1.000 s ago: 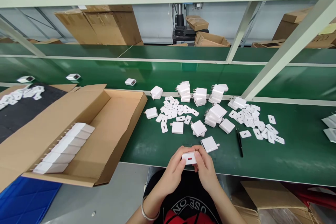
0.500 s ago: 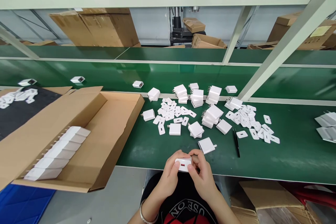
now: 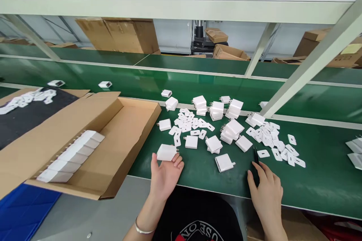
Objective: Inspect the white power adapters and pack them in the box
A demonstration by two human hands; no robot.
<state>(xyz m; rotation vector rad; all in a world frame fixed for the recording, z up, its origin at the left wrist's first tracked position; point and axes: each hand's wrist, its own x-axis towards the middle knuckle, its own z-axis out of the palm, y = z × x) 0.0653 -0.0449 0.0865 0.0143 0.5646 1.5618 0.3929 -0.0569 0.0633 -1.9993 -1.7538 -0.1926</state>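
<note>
Head view, left hand (image 3: 165,175) holding charger (image 3: 166,152) beside box edge (image 3: 143,141)

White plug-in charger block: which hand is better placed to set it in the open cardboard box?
Left hand: it holds the white charger block beside the cardboard box; right hand is by the black tweezers.

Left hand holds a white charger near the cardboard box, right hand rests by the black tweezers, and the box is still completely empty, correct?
Not quite. The cardboard box is not empty: the head view shows a row of white chargers lined up inside it. The left hand does hold a white charger, and the right hand is by the black tweezers.
</note>
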